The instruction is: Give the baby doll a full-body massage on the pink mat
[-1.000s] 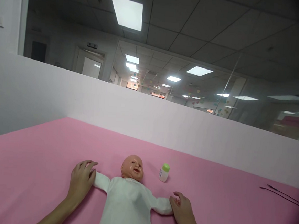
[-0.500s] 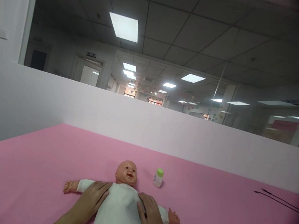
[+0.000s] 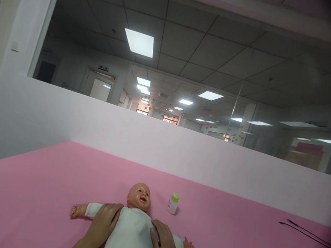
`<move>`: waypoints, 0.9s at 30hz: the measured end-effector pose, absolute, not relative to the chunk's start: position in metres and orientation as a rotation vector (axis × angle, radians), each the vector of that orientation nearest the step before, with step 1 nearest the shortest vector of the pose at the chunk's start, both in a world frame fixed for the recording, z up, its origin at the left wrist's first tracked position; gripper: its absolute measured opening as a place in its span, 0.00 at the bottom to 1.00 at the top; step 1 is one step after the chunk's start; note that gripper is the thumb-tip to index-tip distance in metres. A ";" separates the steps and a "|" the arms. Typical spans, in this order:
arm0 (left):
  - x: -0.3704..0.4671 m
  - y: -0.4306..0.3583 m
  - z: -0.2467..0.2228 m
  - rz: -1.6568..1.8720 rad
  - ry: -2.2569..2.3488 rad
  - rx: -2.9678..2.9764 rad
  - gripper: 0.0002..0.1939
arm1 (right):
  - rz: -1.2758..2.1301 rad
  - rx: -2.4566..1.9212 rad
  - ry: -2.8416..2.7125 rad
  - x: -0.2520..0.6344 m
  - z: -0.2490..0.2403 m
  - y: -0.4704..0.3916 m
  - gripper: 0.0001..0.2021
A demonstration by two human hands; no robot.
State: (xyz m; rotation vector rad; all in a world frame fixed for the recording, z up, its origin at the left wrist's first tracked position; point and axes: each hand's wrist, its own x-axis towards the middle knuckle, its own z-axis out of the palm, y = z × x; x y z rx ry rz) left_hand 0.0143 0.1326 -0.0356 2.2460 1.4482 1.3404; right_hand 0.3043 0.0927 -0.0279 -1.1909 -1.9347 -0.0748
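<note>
The left hand [image 3: 106, 218] and right hand [image 3: 165, 236] have moved from the ends of the doll's [image 3: 131, 230] arms to its upper sides, curved, grip unclear, shifting the handling trunkward as it lies face-up on the surface [image 3: 220, 224].

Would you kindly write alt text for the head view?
A person's left hand and right hand touch the sides of a white-clothed doll lying on a pink surface; a green-capped bottle stands near its head.
</note>
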 end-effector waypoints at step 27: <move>0.008 0.102 -0.001 1.403 1.205 2.191 0.18 | 0.125 -1.375 -1.718 0.313 0.012 0.071 0.19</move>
